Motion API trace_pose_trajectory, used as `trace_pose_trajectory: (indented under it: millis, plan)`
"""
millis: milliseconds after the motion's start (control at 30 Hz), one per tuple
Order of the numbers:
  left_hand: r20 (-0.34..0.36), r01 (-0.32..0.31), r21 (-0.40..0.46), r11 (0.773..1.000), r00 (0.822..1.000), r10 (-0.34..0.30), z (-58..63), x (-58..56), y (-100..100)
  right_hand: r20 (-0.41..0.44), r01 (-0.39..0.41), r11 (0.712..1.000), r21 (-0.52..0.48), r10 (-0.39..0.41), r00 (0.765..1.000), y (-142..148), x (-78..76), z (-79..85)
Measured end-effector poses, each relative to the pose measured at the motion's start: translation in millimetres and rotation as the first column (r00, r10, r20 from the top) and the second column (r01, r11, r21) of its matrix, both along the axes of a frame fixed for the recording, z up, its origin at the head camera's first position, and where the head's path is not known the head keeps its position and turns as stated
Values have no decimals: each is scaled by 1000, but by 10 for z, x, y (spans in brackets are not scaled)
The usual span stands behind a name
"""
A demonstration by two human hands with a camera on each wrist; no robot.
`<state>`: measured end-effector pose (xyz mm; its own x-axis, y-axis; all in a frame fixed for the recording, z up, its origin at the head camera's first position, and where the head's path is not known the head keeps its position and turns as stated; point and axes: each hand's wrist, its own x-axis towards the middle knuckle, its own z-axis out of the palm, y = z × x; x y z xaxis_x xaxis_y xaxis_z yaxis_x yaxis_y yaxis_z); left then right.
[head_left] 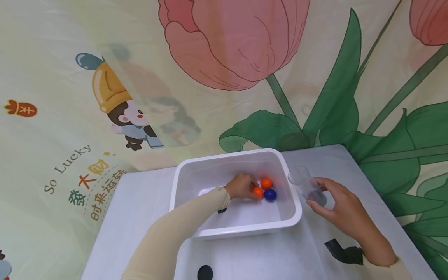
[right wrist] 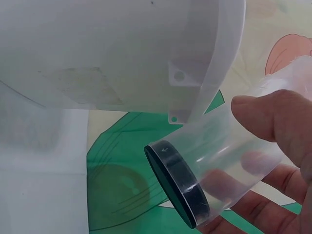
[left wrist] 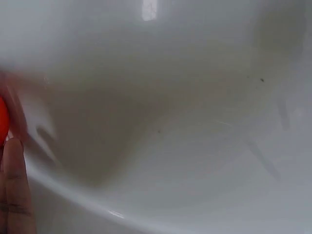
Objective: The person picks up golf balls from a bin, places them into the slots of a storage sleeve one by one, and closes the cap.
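Note:
My left hand point(head_left: 242, 186) reaches into the white plastic bin point(head_left: 245, 230) and pinches an orange ball point(head_left: 258, 193) between thumb and fingers. Part of that orange ball point(left wrist: 3, 121) shows at the left edge of the left wrist view, beside a finger. A second orange ball point(head_left: 266, 183) and a dark blue ball point(head_left: 270, 195) lie close by in the bin. Just outside the bin's right wall, my right hand point(head_left: 337, 206) grips a clear plastic cylinder point(head_left: 305, 182), tilted, with its dark end point(right wrist: 178, 187) low. Fingers show through its transparent wall in the right wrist view.
The bin stands on a white-covered table point(head_left: 136, 217). A black round disc point(head_left: 205, 272) lies near the front. Behind the table hangs a printed cloth point(head_left: 147, 31) with large tulips and a cartoon figure. A black device point(head_left: 344, 252) is by the right wrist.

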<state>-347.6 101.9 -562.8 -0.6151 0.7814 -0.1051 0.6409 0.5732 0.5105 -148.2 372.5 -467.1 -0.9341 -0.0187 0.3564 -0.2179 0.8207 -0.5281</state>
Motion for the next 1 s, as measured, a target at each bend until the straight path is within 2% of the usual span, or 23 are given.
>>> trace_pose_trajectory:
  millis: [333,500,600,733,867,1000]
  plan:
    - [52,-49,-2,999,997,49,188,54,-47,-11,-8,1000,15,8,1000,-48,-5,57]
    - [58,-61,34,998,997,59,283,84,-90,-3,-11,1000,21,11,1000,-60,-2,76]
    - [102,-75,93,993,993,66,449,152,-117,-5,-14,1000,21,14,1000,-70,18,108]
    - [146,-94,179,979,987,68,765,260,-158,0,-5,1000,27,5,1000,-89,47,151]
    - [142,-91,242,966,988,57,1070,347,-212,-7,-2,999,37,2,1000,-117,62,195]
    - [147,-92,323,942,988,46,1308,417,-274,6,-6,999,45,6,1000,-156,57,236]
